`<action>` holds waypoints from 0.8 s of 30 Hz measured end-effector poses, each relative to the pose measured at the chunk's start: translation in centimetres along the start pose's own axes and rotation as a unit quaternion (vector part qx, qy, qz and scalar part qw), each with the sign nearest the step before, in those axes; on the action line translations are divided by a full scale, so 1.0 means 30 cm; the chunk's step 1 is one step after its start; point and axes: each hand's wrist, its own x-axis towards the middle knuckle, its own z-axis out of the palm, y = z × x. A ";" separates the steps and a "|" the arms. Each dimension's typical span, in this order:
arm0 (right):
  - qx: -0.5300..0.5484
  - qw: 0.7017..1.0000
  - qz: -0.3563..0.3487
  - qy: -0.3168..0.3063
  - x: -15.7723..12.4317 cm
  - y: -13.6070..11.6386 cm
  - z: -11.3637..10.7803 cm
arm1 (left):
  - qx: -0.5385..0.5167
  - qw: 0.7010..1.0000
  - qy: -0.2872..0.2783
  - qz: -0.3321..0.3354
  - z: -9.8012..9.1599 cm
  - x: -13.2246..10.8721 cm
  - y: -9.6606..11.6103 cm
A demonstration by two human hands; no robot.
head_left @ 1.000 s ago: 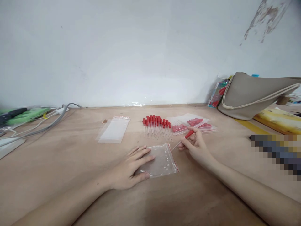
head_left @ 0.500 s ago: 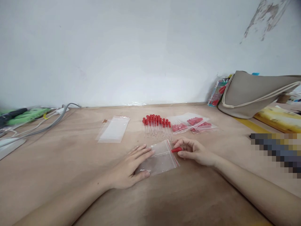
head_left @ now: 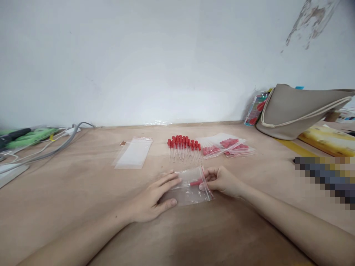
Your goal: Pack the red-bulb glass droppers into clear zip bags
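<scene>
My left hand [head_left: 155, 195] lies flat with fingers spread, its fingertips resting on the closed end of a clear zip bag [head_left: 188, 195]. At the bag's mouth, my right hand [head_left: 219, 181] pinches the red bulb of a dropper pipette [head_left: 196, 182]. The bulb and part of the pale tube show through the plastic; my thumb tip is inside the mouth too. Beyond the hands lies a row of several red-bulbed dropper pipettes [head_left: 181, 142], tubes pointing towards me. To their right sit filled zip bags [head_left: 227, 146] with red bulbs inside. A stack of flat zip bags [head_left: 134, 153] lies to the left.
A grey bag with a cord [head_left: 294, 111] leans at the back right, beside a colourful package [head_left: 255, 109] and a yellow packet [head_left: 330, 138]. Cables [head_left: 63, 142] and a green object [head_left: 36, 136] lie at the far left. A pale wall [head_left: 166, 66] stands behind the table.
My right hand has moved left, carrying the pipette from outside the bag's mouth into the bag. My left hand has stayed nearly still on the bag.
</scene>
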 end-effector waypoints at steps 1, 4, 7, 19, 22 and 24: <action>0.002 1.000 -0.003 0.018 0.002 0.006 -0.001 | -0.011 1.000 0.010 -0.005 0.001 -0.001 -0.003; -0.020 0.999 -0.019 0.036 0.000 0.012 -0.008 | -0.031 0.999 0.040 -0.017 0.006 -0.002 -0.016; -0.114 0.993 -0.026 -0.010 -0.019 -0.015 -0.031 | -0.027 0.998 0.050 -0.007 0.009 0.001 -0.031; -0.519 0.815 -0.118 0.231 0.189 -0.178 -0.215 | -0.035 0.998 0.048 0.011 0.014 0.002 -0.042; -0.517 0.820 -0.077 0.231 0.302 -0.177 -0.189 | -0.027 0.999 0.044 0.006 0.013 0.004 -0.042; -0.497 0.832 -0.060 0.239 0.361 -0.166 -0.180 | -0.023 0.999 0.031 -0.002 0.012 0.005 -0.044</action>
